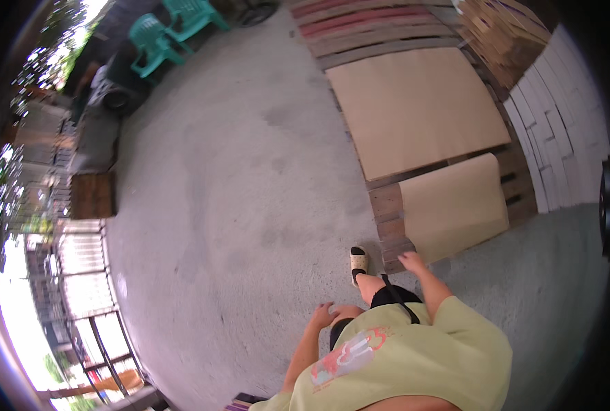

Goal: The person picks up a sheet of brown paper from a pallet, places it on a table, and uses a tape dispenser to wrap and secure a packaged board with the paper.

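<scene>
Far out at ten o'clock, two green plastic chairs (164, 31) beside a dark heap. Across the middle, bare concrete floor (236, 205).

Left hand (322, 316) low at six o'clock, forearm rising from the lower edge, elbow bent, wrist turned in toward the bent knee (346, 314). Fingers curled loosely over the knee, touching it; grip half folded, pinching nothing.

Just above, at about six o'clock, one foot in a pale sandal (358, 263), toe pointing up the picture, planted on the floor just beside the wooden pallet (387, 205).

Right hand (412, 261) a little right of centre, at about five o'clock, arm stretched forward out of a yellow-green short sleeve (456, 322), nearly straight. Palm down, fingers reaching onto the lower left corner of the smaller cardboard sheet (456, 205); touching or just over its edge, cannot tell which. Grip loosely spread, whether anything is pinched, cannot tell.

Smaller cardboard sheet lying flat on the pallet at three to four o'clock, its lower edge overhanging toward the floor. Larger cardboard sheet (415, 106) above it at one o'clock, also flat on the pallet. Stacked pale boards (558, 130) farther right at two o'clock.
</scene>
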The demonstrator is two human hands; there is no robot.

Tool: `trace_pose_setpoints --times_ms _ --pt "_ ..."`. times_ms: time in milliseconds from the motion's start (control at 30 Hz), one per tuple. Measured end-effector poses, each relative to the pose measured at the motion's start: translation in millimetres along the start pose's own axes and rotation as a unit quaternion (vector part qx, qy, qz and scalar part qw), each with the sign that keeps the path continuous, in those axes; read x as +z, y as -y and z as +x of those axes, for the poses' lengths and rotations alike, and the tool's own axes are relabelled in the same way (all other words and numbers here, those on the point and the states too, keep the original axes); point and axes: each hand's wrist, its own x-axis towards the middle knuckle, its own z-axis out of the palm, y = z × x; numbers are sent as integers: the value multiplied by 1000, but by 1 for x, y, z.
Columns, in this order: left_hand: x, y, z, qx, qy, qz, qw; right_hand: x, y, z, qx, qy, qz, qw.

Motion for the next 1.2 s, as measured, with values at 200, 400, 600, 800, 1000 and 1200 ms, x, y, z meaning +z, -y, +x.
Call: trace_pose_setpoints --times_ms 200,400,600,800,1000,1200 --pt "-68 -30 88 -61 -257 -101 959 -24 127 158 -2 -91 116 989" --pt "-102 -71 164 66 -173 105 977 -15 144 284 156 -180 141 961" --pt "-169 -77 241 3 -134 49 990 15 109 414 186 -242 100 947" --pt "-208 -77 270 -45 -60 136 988 37 106 511 245 -155 -94 952" --pt "-225 -84 287 -38 -33 185 981 53 64 533 148 -215 -146 954" --pt "-234 -91 302 -26 -37 167 985 44 49 531 87 -170 -129 973"
